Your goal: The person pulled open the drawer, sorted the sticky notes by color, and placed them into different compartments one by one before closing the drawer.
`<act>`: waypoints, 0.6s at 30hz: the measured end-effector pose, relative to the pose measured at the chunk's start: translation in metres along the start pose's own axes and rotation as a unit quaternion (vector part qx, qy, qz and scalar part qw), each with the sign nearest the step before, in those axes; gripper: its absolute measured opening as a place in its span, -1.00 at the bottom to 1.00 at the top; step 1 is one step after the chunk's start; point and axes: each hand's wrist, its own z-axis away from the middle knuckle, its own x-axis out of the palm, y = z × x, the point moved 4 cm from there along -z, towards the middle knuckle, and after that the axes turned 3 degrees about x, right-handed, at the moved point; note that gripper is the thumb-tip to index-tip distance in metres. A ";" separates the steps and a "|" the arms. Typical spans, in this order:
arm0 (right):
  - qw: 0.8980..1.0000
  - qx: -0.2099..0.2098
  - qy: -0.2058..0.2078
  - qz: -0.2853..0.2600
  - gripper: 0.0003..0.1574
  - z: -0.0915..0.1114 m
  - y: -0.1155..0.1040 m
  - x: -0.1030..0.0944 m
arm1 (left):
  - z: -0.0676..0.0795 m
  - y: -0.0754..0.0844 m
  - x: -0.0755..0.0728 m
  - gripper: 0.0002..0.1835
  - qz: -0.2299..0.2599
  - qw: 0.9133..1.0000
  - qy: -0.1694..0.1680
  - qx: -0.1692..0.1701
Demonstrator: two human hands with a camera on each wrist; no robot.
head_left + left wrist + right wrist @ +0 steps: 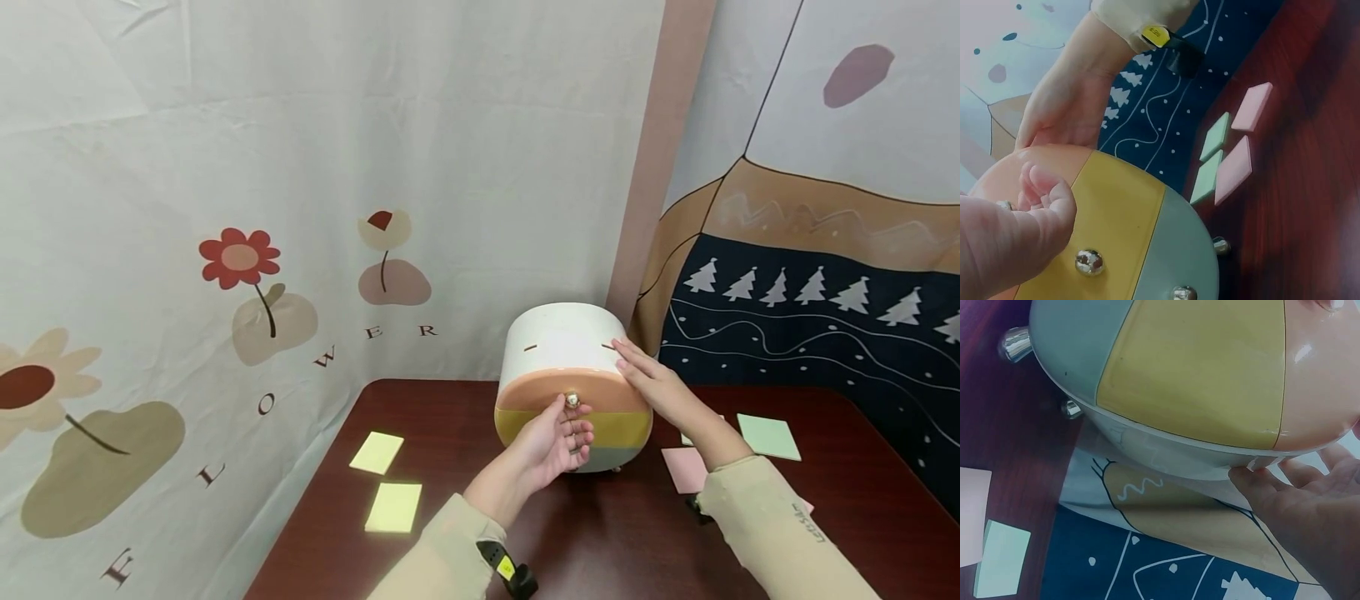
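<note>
Your left hand (553,446) is pinching the upper knob (572,399); your right hand (654,379) (fingers extended) is touching the cabinet (566,333).

the rounded white box (566,335) has a smooth, plastic-looking shell; its striped peach, yellow and grey-green front (1124,212) is glossy. the round silver knob (1089,262) looks like polished metal — mirror-bright. the dark red-brown table (453,433) shows wood grain; the square pale-yellow pads (393,507) look like matt paper — the white flower-printed curtain (487,125), creased cloth.
</note>
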 end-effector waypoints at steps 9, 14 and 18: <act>1.000 0.001 -0.003 -0.007 -0.29 -0.001 0.001 0.000 | -0.005 0.000 -0.001 -0.57 0.034 0.999 0.031 0.009; 1.000 0.002 0.003 -0.001 -0.29 -0.001 0.002 -0.001 | -0.005 0.000 -0.001 -0.57 0.032 0.999 0.036 0.011; 1.000 0.002 0.004 0.003 -0.29 -0.002 0.002 -0.002 | -0.004 0.000 -0.001 -0.58 0.030 0.999 0.039 0.011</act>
